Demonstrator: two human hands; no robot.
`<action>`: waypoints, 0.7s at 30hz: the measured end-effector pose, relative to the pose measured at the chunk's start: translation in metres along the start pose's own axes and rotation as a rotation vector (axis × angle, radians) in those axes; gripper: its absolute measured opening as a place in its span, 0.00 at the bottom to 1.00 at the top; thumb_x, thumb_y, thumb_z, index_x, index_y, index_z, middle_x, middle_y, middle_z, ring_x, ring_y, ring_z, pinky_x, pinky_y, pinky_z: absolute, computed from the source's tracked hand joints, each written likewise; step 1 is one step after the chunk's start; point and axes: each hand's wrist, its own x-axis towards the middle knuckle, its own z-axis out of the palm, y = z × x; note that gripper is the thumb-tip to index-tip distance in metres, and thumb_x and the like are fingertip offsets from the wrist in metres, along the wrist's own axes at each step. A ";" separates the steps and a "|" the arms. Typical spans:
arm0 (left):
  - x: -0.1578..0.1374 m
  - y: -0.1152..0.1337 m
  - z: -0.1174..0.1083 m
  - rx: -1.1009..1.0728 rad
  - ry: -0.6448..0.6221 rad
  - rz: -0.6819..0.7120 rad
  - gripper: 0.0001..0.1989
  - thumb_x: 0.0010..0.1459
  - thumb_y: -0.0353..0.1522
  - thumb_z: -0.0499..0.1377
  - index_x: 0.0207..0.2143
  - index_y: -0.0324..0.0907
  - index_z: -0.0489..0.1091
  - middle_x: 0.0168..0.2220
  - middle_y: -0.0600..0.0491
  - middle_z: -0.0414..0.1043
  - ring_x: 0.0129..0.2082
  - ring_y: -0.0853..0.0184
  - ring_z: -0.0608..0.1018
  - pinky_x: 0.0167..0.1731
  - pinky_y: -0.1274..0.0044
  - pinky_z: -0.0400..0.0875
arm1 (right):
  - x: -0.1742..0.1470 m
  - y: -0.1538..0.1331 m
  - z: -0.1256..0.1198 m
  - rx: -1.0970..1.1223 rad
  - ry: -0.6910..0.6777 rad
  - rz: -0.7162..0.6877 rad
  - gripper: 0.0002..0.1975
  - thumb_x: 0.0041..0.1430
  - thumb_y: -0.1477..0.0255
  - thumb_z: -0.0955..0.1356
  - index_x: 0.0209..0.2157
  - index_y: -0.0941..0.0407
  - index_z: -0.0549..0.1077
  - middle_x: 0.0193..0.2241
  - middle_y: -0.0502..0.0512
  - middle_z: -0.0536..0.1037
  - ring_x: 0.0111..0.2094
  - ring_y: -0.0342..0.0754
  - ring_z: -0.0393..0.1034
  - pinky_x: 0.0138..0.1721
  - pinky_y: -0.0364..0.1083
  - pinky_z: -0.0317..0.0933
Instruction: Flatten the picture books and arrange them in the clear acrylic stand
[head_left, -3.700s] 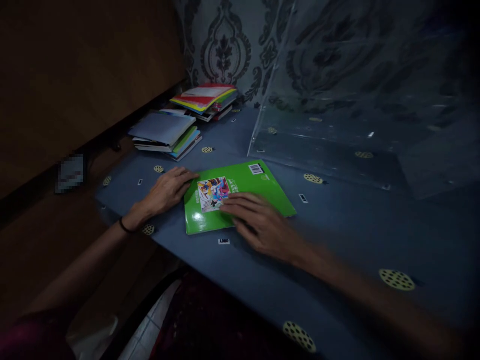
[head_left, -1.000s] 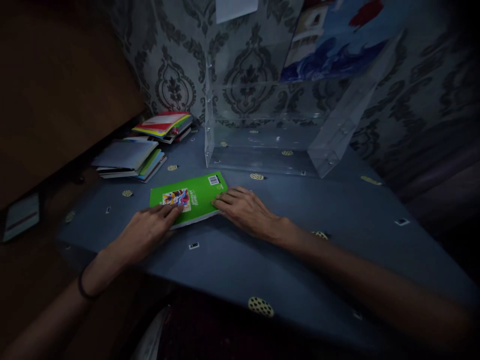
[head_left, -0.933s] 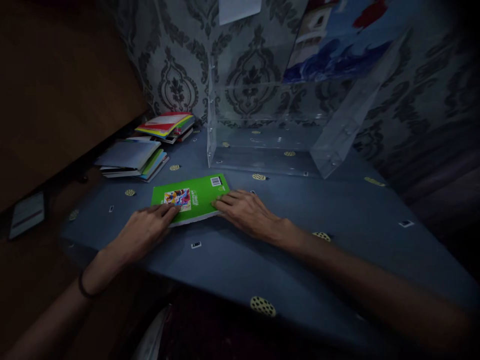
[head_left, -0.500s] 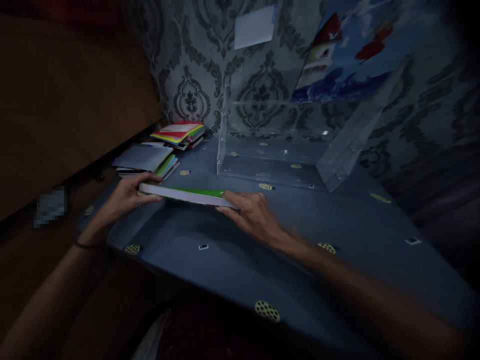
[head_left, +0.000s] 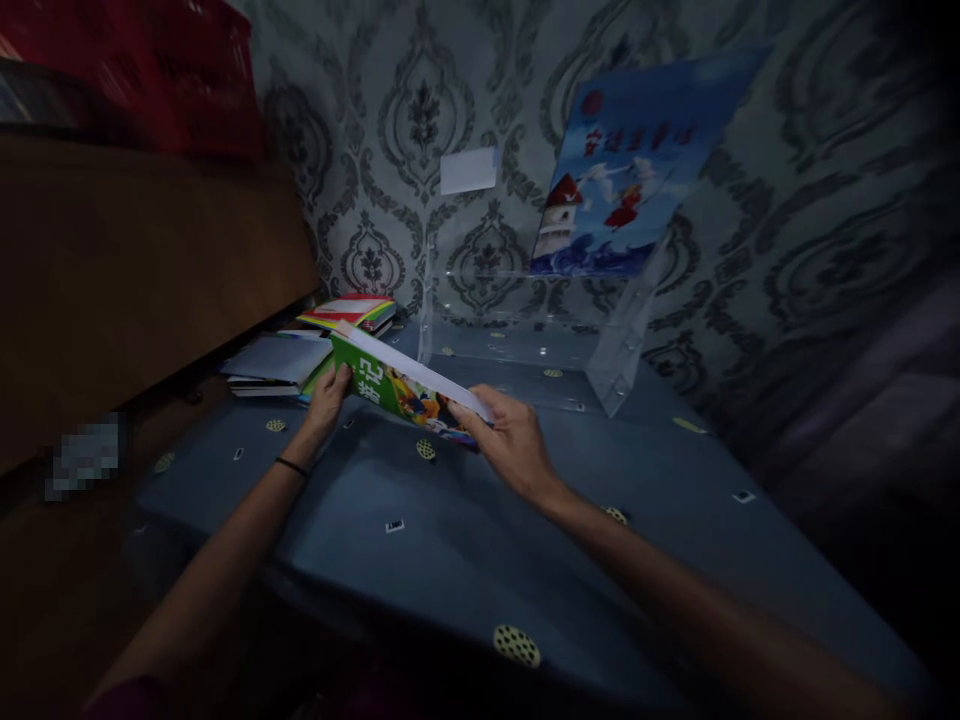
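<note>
Between my two hands is a book [head_left: 401,393] with a green, illustrated cover and pale page edges, held tilted above the table. My left hand [head_left: 328,395] grips its left end, and my right hand [head_left: 510,440] pinches its right end with the thumb on the cover. Just beyond my left hand lies a stack of books [head_left: 277,360], with a second stack topped in red and yellow [head_left: 351,312] behind it. A clear acrylic rack [head_left: 517,345] stands past the held book. Upright at its back right is a blue picture book [head_left: 637,170].
The table [head_left: 450,560] wears a blue cloth with yellow pineapple prints. A small white card [head_left: 469,171] is at the rack's upper left, before patterned wallpaper. Left is a brown wooden panel [head_left: 150,250] with a red basket [head_left: 187,80] above it. A pale curtain-like fabric [head_left: 847,400] hangs right.
The book has been tipped up so its green cover now faces me, its left end raised. My left hand has moved right with it. The camera view has shifted upward.
</note>
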 end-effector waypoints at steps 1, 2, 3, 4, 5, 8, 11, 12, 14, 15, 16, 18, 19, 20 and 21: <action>0.003 0.004 0.004 0.014 0.008 0.014 0.39 0.48 0.69 0.49 0.32 0.41 0.68 0.29 0.50 0.74 0.30 0.65 0.74 0.34 0.74 0.72 | 0.000 0.000 -0.002 0.034 0.014 0.019 0.16 0.61 0.58 0.67 0.29 0.56 0.74 0.23 0.49 0.73 0.26 0.45 0.66 0.28 0.43 0.56; 0.007 0.009 0.007 0.034 0.015 0.031 0.38 0.49 0.67 0.49 0.31 0.41 0.67 0.28 0.51 0.73 0.30 0.66 0.73 0.32 0.75 0.70 | -0.001 -0.001 -0.003 0.075 0.028 0.036 0.16 0.61 0.58 0.67 0.29 0.56 0.75 0.23 0.49 0.73 0.26 0.46 0.67 0.28 0.43 0.57; 0.013 0.015 0.008 0.059 0.022 0.051 0.36 0.51 0.66 0.50 0.30 0.41 0.66 0.27 0.53 0.71 0.29 0.66 0.71 0.31 0.76 0.68 | -0.002 -0.002 -0.005 0.124 0.045 0.056 0.16 0.60 0.57 0.68 0.30 0.56 0.75 0.24 0.49 0.73 0.27 0.46 0.67 0.28 0.43 0.58; 0.019 0.022 0.009 0.088 0.023 0.072 0.34 0.52 0.65 0.50 0.28 0.42 0.65 0.26 0.54 0.69 0.29 0.67 0.70 0.30 0.77 0.66 | -0.005 -0.003 -0.005 0.178 0.061 0.083 0.16 0.59 0.57 0.68 0.31 0.56 0.75 0.24 0.49 0.74 0.27 0.46 0.67 0.29 0.43 0.59; 0.025 0.030 0.010 0.119 0.017 0.094 0.32 0.53 0.63 0.51 0.27 0.42 0.64 0.25 0.54 0.68 0.29 0.67 0.68 0.28 0.77 0.64 | -0.009 -0.005 -0.005 0.232 0.082 0.119 0.17 0.58 0.55 0.69 0.31 0.56 0.76 0.24 0.49 0.73 0.28 0.46 0.66 0.29 0.44 0.59; 0.042 0.052 0.012 0.222 -0.075 0.138 0.29 0.55 0.59 0.53 0.22 0.42 0.63 0.21 0.56 0.62 0.26 0.69 0.64 0.25 0.78 0.57 | -0.034 -0.010 0.003 0.428 0.109 0.292 0.21 0.56 0.52 0.70 0.33 0.57 0.75 0.26 0.50 0.74 0.28 0.46 0.67 0.29 0.44 0.61; 0.049 0.061 0.022 0.319 -0.257 0.133 0.29 0.51 0.57 0.59 0.16 0.43 0.60 0.17 0.59 0.56 0.21 0.72 0.59 0.22 0.77 0.49 | -0.074 -0.013 0.022 0.658 -0.002 0.477 0.22 0.56 0.50 0.71 0.37 0.56 0.75 0.31 0.53 0.78 0.33 0.49 0.72 0.35 0.48 0.67; 0.048 0.060 0.028 0.358 -0.330 0.128 0.30 0.50 0.57 0.61 0.15 0.43 0.59 0.15 0.59 0.54 0.19 0.72 0.57 0.21 0.77 0.46 | -0.088 -0.014 0.030 0.711 -0.053 0.536 0.23 0.56 0.49 0.71 0.39 0.56 0.75 0.33 0.54 0.79 0.35 0.51 0.74 0.38 0.50 0.69; 0.045 0.055 0.043 0.459 -0.493 0.128 0.31 0.50 0.57 0.61 0.14 0.43 0.60 0.14 0.59 0.53 0.18 0.72 0.56 0.21 0.76 0.44 | -0.110 -0.014 0.044 0.778 -0.153 0.658 0.25 0.56 0.49 0.71 0.43 0.55 0.75 0.37 0.56 0.81 0.40 0.53 0.76 0.43 0.53 0.70; 0.043 0.052 0.050 0.508 -0.571 0.133 0.31 0.51 0.58 0.60 0.13 0.43 0.60 0.14 0.59 0.53 0.18 0.72 0.57 0.21 0.75 0.45 | -0.117 -0.014 0.049 0.812 -0.191 0.706 0.26 0.56 0.49 0.72 0.45 0.55 0.75 0.38 0.56 0.81 0.41 0.53 0.77 0.44 0.54 0.70; 0.041 0.048 0.058 0.548 -0.642 0.140 0.32 0.52 0.59 0.59 0.14 0.43 0.62 0.14 0.58 0.54 0.18 0.71 0.58 0.22 0.75 0.45 | -0.122 -0.014 0.053 0.855 -0.222 0.743 0.27 0.55 0.49 0.73 0.47 0.55 0.74 0.39 0.56 0.81 0.42 0.53 0.77 0.46 0.54 0.71; 0.039 0.040 0.071 0.587 -0.740 0.151 0.32 0.53 0.59 0.57 0.14 0.43 0.64 0.14 0.57 0.57 0.18 0.70 0.60 0.22 0.75 0.47 | -0.123 -0.013 0.057 0.949 -0.263 0.781 0.29 0.54 0.50 0.74 0.49 0.55 0.73 0.41 0.57 0.82 0.43 0.52 0.78 0.47 0.54 0.71; 0.038 0.036 0.077 0.581 -0.761 0.153 0.32 0.53 0.59 0.58 0.14 0.43 0.64 0.14 0.57 0.57 0.18 0.70 0.60 0.23 0.75 0.48 | -0.121 -0.012 0.057 0.981 -0.284 0.788 0.28 0.53 0.51 0.75 0.49 0.55 0.73 0.41 0.56 0.82 0.42 0.51 0.79 0.47 0.53 0.71; 0.039 0.032 0.082 0.581 -0.782 0.158 0.31 0.53 0.59 0.58 0.14 0.43 0.64 0.14 0.57 0.58 0.18 0.70 0.61 0.23 0.75 0.49 | -0.118 -0.011 0.055 0.996 -0.322 0.798 0.27 0.52 0.53 0.76 0.47 0.56 0.74 0.39 0.56 0.82 0.40 0.50 0.79 0.46 0.51 0.72; 0.039 0.029 0.086 0.581 -0.796 0.164 0.31 0.54 0.58 0.58 0.14 0.43 0.64 0.14 0.57 0.58 0.18 0.69 0.61 0.23 0.75 0.50 | -0.115 -0.010 0.052 0.994 -0.387 0.816 0.25 0.52 0.54 0.76 0.44 0.56 0.74 0.36 0.54 0.82 0.38 0.48 0.80 0.45 0.49 0.72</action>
